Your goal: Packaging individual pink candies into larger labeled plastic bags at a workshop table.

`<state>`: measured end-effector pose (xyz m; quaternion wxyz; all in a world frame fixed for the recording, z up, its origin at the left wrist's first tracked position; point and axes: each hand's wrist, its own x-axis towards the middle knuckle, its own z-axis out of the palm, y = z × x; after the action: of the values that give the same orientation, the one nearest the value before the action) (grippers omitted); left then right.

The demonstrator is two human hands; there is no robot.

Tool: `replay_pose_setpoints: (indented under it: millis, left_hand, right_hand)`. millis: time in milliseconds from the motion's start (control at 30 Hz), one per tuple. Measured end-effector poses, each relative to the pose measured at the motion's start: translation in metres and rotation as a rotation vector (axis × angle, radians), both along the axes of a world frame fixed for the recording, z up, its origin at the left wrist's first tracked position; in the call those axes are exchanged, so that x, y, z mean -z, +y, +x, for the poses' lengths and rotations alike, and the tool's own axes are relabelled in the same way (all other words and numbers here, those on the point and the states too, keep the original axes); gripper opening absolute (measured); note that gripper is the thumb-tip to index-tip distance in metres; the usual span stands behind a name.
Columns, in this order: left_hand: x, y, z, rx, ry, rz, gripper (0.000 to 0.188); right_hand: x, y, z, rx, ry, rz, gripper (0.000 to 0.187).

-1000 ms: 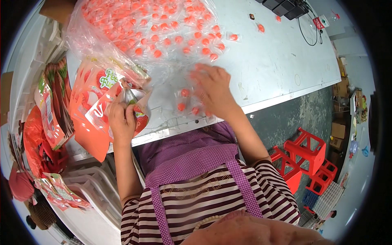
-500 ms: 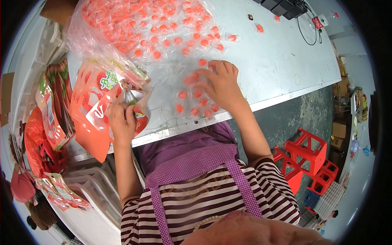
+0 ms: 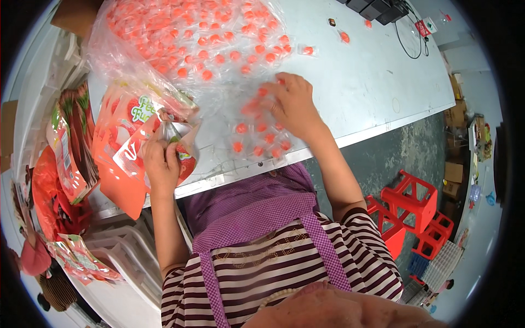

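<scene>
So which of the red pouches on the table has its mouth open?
The rightmost pouch, pinched in the left hand: its mouth gapes, showing a silvery inside, while the other pouches lie fanned out to its left.

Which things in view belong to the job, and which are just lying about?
Apparently in use:
red pouch, pinched by left hand
wrapped red pieces at right hand
clear bag with more pieces

Apparently lying about:
red stools
black objects
cardboard boxes
</scene>
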<state>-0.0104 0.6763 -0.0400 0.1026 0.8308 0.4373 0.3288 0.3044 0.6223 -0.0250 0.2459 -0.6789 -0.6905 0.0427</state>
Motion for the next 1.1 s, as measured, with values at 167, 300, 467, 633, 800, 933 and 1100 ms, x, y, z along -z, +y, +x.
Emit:
replay_pose_setpoints:
  millis: [167,300,467,633,800,933,1100]
  left_hand:
    - [0.001,0.001,0.000,0.005,0.003,0.052,0.012]
    - [0.000,0.000,-0.001,0.006,-0.001,0.036,0.012]
    - [-0.001,-0.001,0.002,0.008,-0.008,-0.007,0.015]
    - [-0.001,0.000,0.001,0.019,-0.005,0.031,0.016]
    - [0.000,0.001,-0.002,-0.003,0.024,0.038,0.015]
    - [0.000,-0.001,-0.003,-0.008,0.026,-0.046,0.015]
    - [-0.002,0.000,0.002,0.000,0.017,0.044,0.013]
  right_hand:
    - [-0.007,-0.004,-0.001,-0.101,0.037,-0.037,0.036]
    - [-0.009,0.034,0.048,0.124,-0.043,0.136,0.032]
    - [0.010,0.052,0.082,0.134,-0.267,0.108,0.030]
    - [0.013,0.034,0.078,0.137,-0.044,0.062,0.033]
    - [0.001,0.009,0.068,0.070,0.061,-0.017,0.030]
    - [-0.015,0.028,0.074,0.060,0.041,0.066,0.027]
    - [0.005,0.072,0.082,-0.102,-0.228,0.282,0.026]
